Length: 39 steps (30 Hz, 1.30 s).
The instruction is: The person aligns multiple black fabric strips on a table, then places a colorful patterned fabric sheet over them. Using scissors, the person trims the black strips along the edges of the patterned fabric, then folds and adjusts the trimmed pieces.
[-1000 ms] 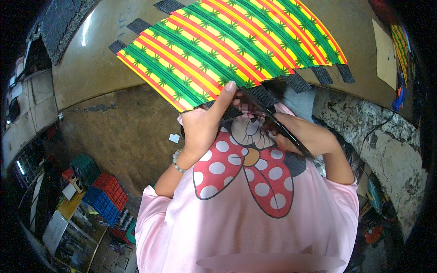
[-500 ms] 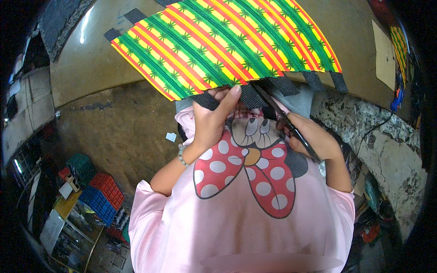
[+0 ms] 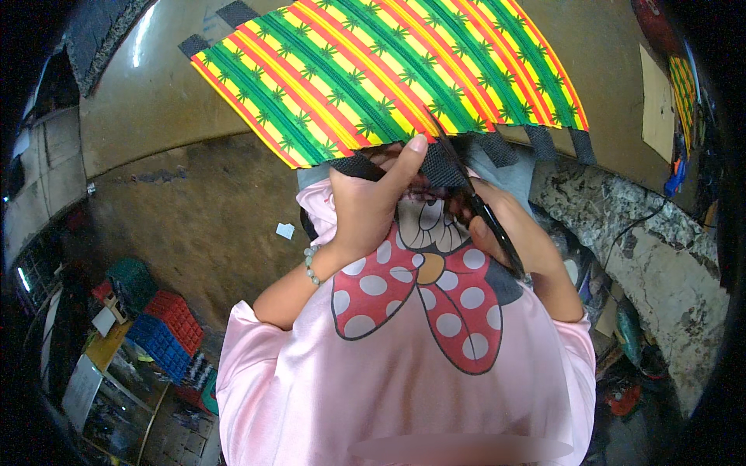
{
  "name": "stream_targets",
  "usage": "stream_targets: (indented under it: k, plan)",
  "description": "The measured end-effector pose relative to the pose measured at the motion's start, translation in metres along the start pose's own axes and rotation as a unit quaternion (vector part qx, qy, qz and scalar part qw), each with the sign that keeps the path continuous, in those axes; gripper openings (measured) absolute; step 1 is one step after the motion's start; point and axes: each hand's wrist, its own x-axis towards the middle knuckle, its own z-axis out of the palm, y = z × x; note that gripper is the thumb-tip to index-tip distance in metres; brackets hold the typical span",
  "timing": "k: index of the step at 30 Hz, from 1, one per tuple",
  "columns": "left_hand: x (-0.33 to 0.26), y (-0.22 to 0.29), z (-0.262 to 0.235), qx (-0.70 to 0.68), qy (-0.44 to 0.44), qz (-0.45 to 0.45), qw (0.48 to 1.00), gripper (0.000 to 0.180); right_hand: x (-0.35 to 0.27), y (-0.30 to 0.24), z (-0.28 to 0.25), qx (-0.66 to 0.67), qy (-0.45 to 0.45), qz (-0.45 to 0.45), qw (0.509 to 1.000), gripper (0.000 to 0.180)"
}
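Head view: the striped cloth (image 3: 388, 70) is bright green, yellow and red, with dark leaf shapes and black strips (image 3: 493, 148) poking out. It spreads over the brown table (image 3: 155, 101). The left hand (image 3: 364, 208) has its grip on the near edge; the right hand (image 3: 522, 229) grips black scissors (image 3: 493, 223).

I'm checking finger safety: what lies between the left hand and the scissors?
In the head view, a black strap lies between left hand and scissors.
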Motion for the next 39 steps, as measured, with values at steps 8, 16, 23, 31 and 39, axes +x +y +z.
stream_targets:
  k: [8, 16, 23, 31, 39]
  plan:
    - [0.004, 0.003, -0.003, 0.001, -0.017, 0.040, 0.999, 0.018, 0.009, -0.009, 0.003, -0.030, 0.040, -0.019, 0.999, 0.053]
    - [0.004, 0.007, -0.004, -0.005, -0.008, 0.023, 1.000, 0.016, 0.010, -0.013, 0.005, 0.006, 0.035, 0.048, 0.998, 0.042]
    - [0.006, 0.013, -0.006, 0.007, 0.003, 0.013, 1.000, 0.017, 0.015, -0.017, 0.014, -0.011, 0.071, 0.063, 0.995, 0.053]
    - [0.004, 0.001, 0.001, -0.013, -0.007, 0.014, 1.000, 0.016, 0.009, -0.013, 0.005, 0.000, 0.024, 0.139, 0.990, 0.059]
    - [0.005, -0.005, -0.002, -0.017, -0.037, 0.036, 0.999, 0.016, 0.005, 0.001, 0.005, -0.003, 0.043, -0.013, 0.999, 0.040]
